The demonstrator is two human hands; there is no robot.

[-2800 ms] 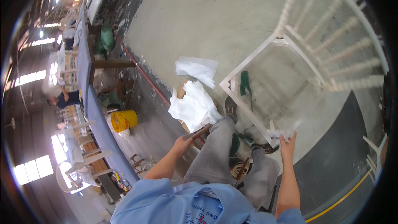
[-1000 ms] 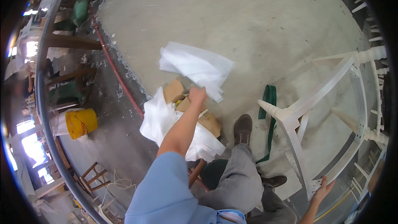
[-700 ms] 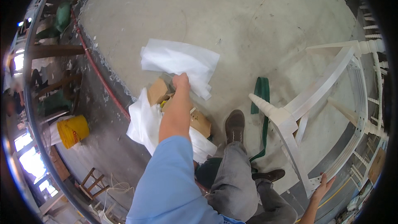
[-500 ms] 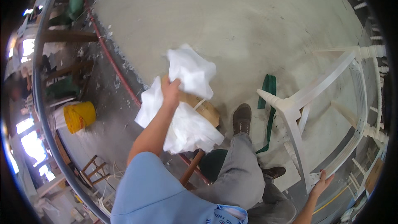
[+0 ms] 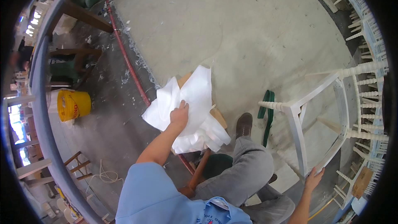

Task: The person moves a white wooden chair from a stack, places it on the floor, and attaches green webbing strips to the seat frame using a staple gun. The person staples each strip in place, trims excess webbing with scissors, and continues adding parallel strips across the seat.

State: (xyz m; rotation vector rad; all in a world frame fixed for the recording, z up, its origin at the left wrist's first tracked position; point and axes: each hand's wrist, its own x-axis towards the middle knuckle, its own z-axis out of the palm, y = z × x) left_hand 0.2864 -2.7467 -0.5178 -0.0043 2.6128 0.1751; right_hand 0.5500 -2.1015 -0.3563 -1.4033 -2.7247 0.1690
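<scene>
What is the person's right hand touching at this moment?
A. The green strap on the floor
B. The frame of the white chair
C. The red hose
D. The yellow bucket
B. The right hand rests on the lower edge of the white chair frame, which is tipped over on the floor, while the left hand grips the white foam sheet, far from the yellow bucket.

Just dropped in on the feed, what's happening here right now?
A person sits on a workshop floor. Their left hand grips a thin white foam sheet, lifting it off a pile of similar crumpled sheets lying over brown cardboard pieces. Their right hand rests on the frame of a white wooden spindle chair tipped over beside them. A yellow plastic bucket stands further off to the left.
</scene>
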